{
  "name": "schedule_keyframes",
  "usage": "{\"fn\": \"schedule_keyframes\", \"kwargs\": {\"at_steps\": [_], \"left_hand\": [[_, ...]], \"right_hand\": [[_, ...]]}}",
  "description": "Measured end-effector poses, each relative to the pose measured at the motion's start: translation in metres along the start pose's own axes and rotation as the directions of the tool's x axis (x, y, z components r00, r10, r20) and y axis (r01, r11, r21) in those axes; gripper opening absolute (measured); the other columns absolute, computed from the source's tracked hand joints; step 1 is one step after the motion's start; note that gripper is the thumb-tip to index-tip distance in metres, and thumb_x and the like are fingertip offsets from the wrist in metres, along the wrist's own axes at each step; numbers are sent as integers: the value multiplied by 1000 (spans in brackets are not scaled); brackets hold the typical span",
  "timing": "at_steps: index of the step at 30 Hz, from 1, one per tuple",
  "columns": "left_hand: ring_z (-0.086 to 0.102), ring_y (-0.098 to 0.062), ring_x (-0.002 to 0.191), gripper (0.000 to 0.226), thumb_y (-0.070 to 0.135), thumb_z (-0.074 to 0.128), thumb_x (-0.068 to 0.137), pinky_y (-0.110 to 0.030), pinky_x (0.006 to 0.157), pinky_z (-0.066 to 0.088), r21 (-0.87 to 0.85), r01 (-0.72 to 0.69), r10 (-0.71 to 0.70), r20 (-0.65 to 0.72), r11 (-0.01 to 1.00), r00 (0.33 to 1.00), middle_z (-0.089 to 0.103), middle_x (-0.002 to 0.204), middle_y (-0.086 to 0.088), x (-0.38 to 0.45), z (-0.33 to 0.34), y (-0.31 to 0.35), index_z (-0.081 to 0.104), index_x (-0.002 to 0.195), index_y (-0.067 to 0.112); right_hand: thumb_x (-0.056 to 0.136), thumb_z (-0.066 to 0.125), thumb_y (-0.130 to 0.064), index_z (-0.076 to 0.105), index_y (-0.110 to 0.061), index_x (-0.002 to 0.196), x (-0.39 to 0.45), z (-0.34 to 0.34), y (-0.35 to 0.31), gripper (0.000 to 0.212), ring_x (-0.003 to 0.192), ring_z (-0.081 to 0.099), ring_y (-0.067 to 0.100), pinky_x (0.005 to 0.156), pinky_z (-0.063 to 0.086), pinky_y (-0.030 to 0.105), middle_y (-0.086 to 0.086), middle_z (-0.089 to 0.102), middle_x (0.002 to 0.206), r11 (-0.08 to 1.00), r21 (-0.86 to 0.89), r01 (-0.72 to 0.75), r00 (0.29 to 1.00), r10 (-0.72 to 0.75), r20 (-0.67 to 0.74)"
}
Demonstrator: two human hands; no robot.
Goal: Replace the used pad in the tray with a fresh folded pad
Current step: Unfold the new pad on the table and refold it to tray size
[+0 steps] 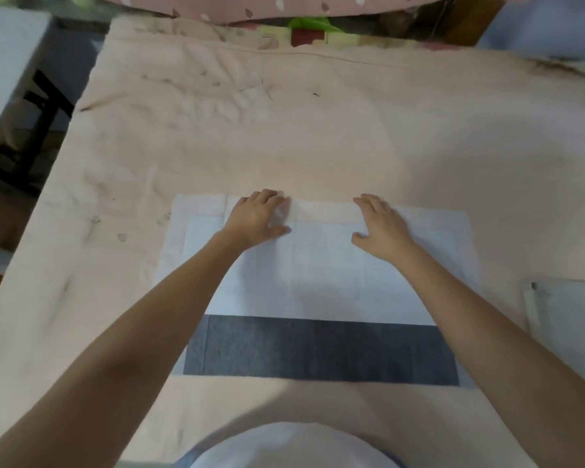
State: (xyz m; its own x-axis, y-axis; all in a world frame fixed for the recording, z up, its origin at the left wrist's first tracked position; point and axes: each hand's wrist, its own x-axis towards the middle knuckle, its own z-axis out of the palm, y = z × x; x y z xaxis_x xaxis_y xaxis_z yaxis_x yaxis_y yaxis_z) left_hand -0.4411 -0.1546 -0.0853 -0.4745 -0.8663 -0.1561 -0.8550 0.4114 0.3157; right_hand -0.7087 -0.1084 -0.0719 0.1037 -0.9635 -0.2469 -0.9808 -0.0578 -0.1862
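Both hands lie flat and empty, the left hand [255, 217] and right hand [380, 226] pressing the far edge of the fresh pad [325, 265] spread on the pink bed [318, 136]; uneven pressure could skew the fold; no tray clearly visible.

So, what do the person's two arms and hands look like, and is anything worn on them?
Both arms are bare from the frame edge to the wrist: no sleeves show. The left hand and the right hand wear no gloves, and I see no watch, bracelet or ring. The picture is too soft to judge the nails.
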Motion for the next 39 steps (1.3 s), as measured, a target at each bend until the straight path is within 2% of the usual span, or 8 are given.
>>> {"fn": "schedule_keyframes", "kwargs": {"at_steps": [6, 11, 15, 18, 20, 25, 30, 39], "left_hand": [[39, -23, 124, 74, 48, 72, 75, -38, 89, 44, 52, 21, -27, 126, 998, 992, 43, 129, -7, 34, -15, -1, 44, 138, 21], [52, -23, 112, 78, 51, 74, 72, -35, 82, 45, 55, 31, -41, 200, 998, 979, 43, 124, -5, 41, -19, -1, 42, 135, 19], [58, -24, 106, 65, 53, 71, 74, -31, 86, 42, 54, 48, -59, 229, 997, 972, 58, 122, -1, 42, -21, 0, 47, 124, 19], [59, -23, 103, 55, 56, 66, 77, -30, 88, 37, 89, 41, -60, 229, 995, 971, 63, 115, -2, 38, -22, 1, 51, 118, 21], [57, -21, 103, 48, 55, 63, 80, -29, 90, 35, 96, 34, -55, 221, 995, 974, 62, 112, 0, 33, -24, 3, 55, 115, 22], [57, -21, 107, 37, 47, 55, 89, -29, 90, 37, 181, -18, -14, 177, 983, 984, 63, 114, 0, 15, -33, 8, 60, 116, 23], [60, -22, 99, 37, 51, 54, 89, -29, 81, 40, 172, -63, 43, 115, 983, 992, 66, 102, 0, -7, -42, 18, 64, 105, 19], [59, -19, 96, 30, 46, 54, 90, -26, 68, 36, 152, -118, 106, 80, 981, 991, 64, 103, 3, -59, -43, 32, 64, 107, 22]], "right_hand": [[72, 72, -33, 38, -12, 139, 40, -17, 13, 79, 121, 43, 32, 100, 37, 39, 14, 47, 128, 999, -46, 14, 997, -10, 79], [71, 74, -31, 52, -15, 122, 49, -31, 14, 58, 105, 53, 28, 85, 41, 33, 7, 56, 112, 999, -1, 34, 986, -33, 162], [73, 72, -29, 54, -15, 112, 50, -36, 12, 46, 96, 55, 28, 74, 38, 31, 4, 58, 98, 1000, -1, 31, 980, -31, 196], [78, 65, -24, 61, -17, 100, 47, -38, 11, 23, 95, 56, 24, 69, 33, 27, -4, 54, 85, 999, -24, 44, 976, -38, 215], [82, 59, -21, 63, -17, 97, 40, -38, 11, 16, 94, 57, 23, 69, 31, 25, -5, 54, 86, 996, -67, 66, 976, -50, 213], [83, 56, -21, 62, -17, 97, 19, -41, 10, 16, 95, 57, 24, 70, 32, 27, 1, 64, 99, 984, -137, 116, 988, -100, 117], [82, 56, -23, 61, -16, 95, -11, -52, 3, 16, 91, 59, 25, 68, 33, 28, 2, 64, 97, 975, -174, 139, 990, -137, 23], [84, 56, -24, 62, -16, 95, -75, -50, -3, 15, 84, 59, 22, 64, 31, 26, -2, 63, 89, 974, -146, 172, 983, -180, -46]]}}
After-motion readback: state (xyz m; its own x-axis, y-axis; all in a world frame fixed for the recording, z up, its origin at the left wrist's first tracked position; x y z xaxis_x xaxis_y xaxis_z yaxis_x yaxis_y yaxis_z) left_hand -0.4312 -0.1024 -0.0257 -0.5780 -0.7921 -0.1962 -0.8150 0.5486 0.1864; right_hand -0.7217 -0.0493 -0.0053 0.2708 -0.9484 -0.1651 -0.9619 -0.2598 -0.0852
